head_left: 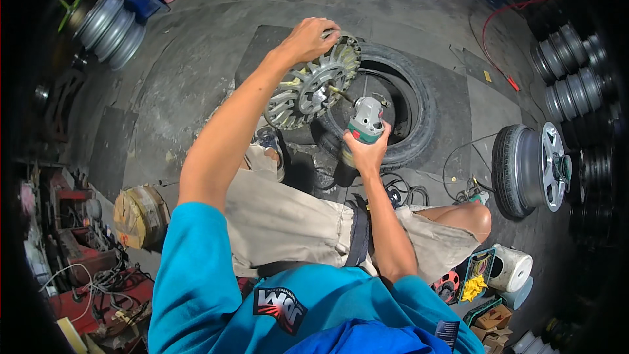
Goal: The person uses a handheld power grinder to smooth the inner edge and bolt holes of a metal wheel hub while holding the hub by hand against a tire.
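My left hand grips the upper rim of a multi-spoke alloy wheel, tilted on edge, with pale yellowish patches on its spokes. My right hand is closed round a grey and green power grinder. A thin shaft runs from the grinder's head toward the middle of the wheel; whether its tip touches cannot be told. Under and behind them a black tyre lies flat on dark mats, with a dark round opening inside. Part of the wheel's lower edge is hidden behind my left forearm.
A wheel with tyre stands at right, near coiled cables and stacked rims. More rims sit upper left. A cardboard roll and red equipment are at left. A white bucket and red hose lie right.
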{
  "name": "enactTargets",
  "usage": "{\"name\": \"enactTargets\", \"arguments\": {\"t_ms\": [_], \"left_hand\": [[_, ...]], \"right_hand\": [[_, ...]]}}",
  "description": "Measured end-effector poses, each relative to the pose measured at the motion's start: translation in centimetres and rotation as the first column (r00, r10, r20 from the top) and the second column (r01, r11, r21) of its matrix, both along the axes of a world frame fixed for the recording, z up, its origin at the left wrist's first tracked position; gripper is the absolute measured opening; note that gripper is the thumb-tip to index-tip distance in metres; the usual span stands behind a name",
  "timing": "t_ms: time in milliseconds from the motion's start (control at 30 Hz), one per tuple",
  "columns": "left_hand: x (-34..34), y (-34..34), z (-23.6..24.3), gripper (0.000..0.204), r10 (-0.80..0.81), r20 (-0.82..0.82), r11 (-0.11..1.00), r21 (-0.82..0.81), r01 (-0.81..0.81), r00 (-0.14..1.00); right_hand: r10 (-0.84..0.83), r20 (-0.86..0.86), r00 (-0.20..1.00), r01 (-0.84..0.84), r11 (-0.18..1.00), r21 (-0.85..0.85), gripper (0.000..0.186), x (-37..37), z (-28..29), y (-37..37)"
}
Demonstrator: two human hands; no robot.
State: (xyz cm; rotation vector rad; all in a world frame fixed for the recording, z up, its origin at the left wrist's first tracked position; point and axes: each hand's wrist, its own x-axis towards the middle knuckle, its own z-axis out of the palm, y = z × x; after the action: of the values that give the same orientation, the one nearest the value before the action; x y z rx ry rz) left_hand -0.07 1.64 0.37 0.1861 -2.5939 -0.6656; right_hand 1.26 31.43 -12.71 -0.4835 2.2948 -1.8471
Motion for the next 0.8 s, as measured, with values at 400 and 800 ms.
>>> {"name": "enactTargets", "arguments": {"t_ms": [400, 800], "left_hand": [[0.0, -0.2, -0.3, 0.033, 0.022, 0.006, 1.0, 0.015, -0.022, 1.0], [0.4, -0.5, -0.4, 0.035, 0.037, 0.021, 0.999, -0.011, -0.036, 0.999]], "right_hand": [[0.025, -0.002, 1.0, -0.025, 0.998, 0.06, 0.087, 0.5, 1.4, -0.1], [0.083, 0.057, 0.995, -0.084, 0.996, 0.021, 0.082, 0.2, -1.4, 0.5]]}}
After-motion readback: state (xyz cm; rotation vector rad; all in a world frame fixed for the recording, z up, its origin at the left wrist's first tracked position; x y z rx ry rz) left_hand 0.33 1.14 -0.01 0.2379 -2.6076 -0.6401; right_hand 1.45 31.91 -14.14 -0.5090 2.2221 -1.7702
